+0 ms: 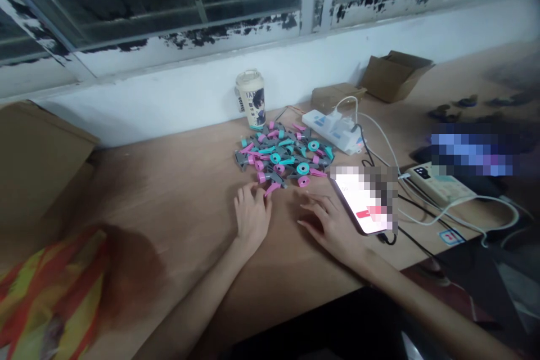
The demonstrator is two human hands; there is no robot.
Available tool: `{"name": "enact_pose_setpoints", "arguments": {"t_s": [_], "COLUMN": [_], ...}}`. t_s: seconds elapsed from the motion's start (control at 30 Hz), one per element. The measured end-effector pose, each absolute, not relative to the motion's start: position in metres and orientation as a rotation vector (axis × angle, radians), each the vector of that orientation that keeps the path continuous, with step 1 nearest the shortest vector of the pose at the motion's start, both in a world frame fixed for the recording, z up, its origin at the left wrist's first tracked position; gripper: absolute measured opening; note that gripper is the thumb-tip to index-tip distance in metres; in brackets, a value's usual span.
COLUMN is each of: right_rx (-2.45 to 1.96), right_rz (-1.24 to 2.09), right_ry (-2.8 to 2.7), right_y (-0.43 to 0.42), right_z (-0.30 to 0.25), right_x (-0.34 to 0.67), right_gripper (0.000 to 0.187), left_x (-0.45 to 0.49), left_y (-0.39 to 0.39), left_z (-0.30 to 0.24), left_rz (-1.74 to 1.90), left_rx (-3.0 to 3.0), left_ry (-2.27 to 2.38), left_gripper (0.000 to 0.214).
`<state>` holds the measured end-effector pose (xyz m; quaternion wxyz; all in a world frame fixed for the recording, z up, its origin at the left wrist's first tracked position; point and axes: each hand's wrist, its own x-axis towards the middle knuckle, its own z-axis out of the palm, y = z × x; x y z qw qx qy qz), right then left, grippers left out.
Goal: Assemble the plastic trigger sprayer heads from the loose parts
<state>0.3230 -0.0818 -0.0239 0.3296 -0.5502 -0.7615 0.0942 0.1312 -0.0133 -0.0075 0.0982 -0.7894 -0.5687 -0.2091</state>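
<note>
A pile of small grey, pink and teal plastic parts (287, 152), which look like trigger spray heads, lies on the wooden table. At its near edge is my left hand (253, 215), palm down with its fingers loosely extended. A pink lever (273, 188) is right beside that hand's thumb side; whether they touch I cannot tell. To the right, my right hand (331, 222) hovers or rests over the table with fingers apart and nothing between them. Close to it is a lit phone (363, 208) with a cable plugged into its lower end.
Behind the pile stand a coffee cup (252, 101) and a white power strip (335, 130). Cables run right, past another phone (441, 183). Cardboard boxes (392, 76) sit at the back right, another carton (37, 152) at left. A red-yellow bag (54, 292) fills the lower left.
</note>
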Motion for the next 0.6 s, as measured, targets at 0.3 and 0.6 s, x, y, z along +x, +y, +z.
{"name": "enact_pose_setpoints", "arguments": {"t_s": [0.3,0.6], "right_rx": [-1.401,-1.266], "right_rz": [0.281,0.310], "right_ry": [-1.963,-1.964], "right_y": [-0.088,-0.093], "right_z": [-0.021,0.017], "right_x": [0.329,0.321], "right_gripper": [0.027,0.034], "left_x": [0.124,0.116], "left_y": [-0.043,-0.100], "left_z": [-0.003,0.008], "left_rz": [-0.571,-0.601], "left_rx": [-2.342,-2.455], "left_ry": [-1.576,-1.255], "left_gripper": [0.020,0.016]}}
